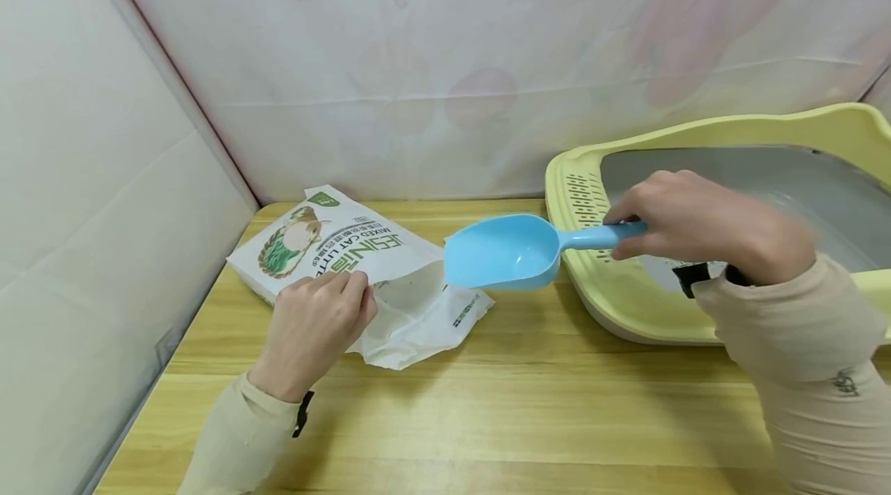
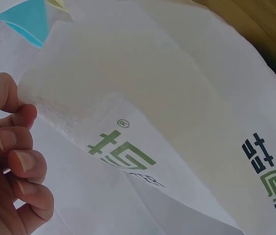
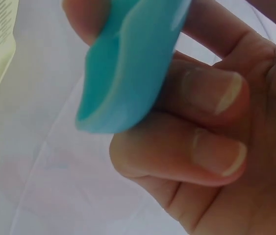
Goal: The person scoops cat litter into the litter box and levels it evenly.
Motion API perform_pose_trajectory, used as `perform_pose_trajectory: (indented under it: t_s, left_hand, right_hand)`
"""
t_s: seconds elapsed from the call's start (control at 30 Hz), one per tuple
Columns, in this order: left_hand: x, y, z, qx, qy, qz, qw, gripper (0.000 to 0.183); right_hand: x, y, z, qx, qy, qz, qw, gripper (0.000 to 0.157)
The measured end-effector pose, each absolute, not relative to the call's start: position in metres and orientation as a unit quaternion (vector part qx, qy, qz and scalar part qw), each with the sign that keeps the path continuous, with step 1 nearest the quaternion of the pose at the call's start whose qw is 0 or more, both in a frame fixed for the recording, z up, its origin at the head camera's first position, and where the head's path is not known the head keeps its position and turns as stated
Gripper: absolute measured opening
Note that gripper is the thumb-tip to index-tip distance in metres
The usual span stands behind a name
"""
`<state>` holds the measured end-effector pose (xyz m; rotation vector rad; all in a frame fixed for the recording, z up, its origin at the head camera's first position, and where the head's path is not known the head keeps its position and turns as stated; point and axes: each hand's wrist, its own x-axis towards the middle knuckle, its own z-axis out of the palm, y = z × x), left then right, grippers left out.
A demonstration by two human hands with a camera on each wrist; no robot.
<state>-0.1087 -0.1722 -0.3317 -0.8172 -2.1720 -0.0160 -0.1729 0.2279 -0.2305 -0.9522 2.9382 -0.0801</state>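
Left grip (image 1: 316, 329) pinching, right grip (image 1: 696, 218) curled (both bare)

From up on the head, one camera looks forward and down at the table (image 1: 487, 418); the wrist pair peers closely past left hand (image 2: 15, 161) and right hand (image 3: 216, 161). Head and left wrist share the white bag (image 1: 376, 247); all three catch the blue scoop (image 1: 501, 251).

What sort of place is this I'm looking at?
Probably a small indoor work booth, perhaps set up for pet care, though the wider room is out of view. A printed sheet backs the table, where a cat litter bag lies.
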Motion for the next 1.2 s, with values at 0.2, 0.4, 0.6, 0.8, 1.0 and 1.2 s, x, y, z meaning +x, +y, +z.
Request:
perform_pose_trajectory:
  t_s: [0.2, 0.4, 0.6, 0.8, 1.0, 1.2]
  left_hand:
    - [-0.109, -0.173, -0.331, -0.323, -0.860, -0.006, 0.396, 0.029]
    - [-0.109, -0.172, -0.331, -0.328, -0.858, -0.005, 0.395, 0.027]
    - [-0.111, -0.168, -0.334, -0.336, -0.856, -0.006, 0.393, 0.021]
    - [-0.110, -0.170, -0.331, -0.335, -0.858, -0.007, 0.390, 0.019]
    - [-0.109, -0.172, -0.329, -0.334, -0.859, -0.008, 0.388, 0.021]
    - [-0.109, -0.173, -0.329, -0.333, -0.857, -0.005, 0.392, 0.024]
  right_hand:
    - [-0.175, 0.220, -0.238, -0.318, 0.947, -0.030, 0.035, 0.014]
    - [-0.175, 0.210, -0.246, -0.330, 0.941, -0.038, 0.061, 0.015]
    - [-0.173, 0.201, -0.255, -0.361, 0.931, -0.030, 0.053, 0.020]
    - [-0.176, 0.192, -0.257, -0.382, 0.923, -0.026, 0.038, 0.020]
    - [-0.178, 0.181, -0.258, -0.391, 0.919, -0.025, 0.050, 0.019]
    - [-0.181, 0.167, -0.257, -0.386, 0.919, -0.029, 0.074, 0.018]
